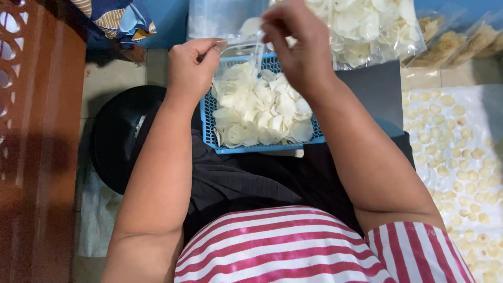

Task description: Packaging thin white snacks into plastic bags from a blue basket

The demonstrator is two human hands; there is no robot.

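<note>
A blue plastic basket rests on my lap, heaped with thin white round chips. Above its far edge both hands hold a small clear plastic bag by its mouth. My left hand pinches the bag's left edge. My right hand pinches the right edge with fingertips together, partly covering the bag. Whether the bag holds any chips is hard to tell.
A large clear bag of white chips lies beyond the basket. Small filled packets sit at the far right. A white cloth with several yellowish chips spreads on the right. A brown wooden panel stands left, a black round object beside it.
</note>
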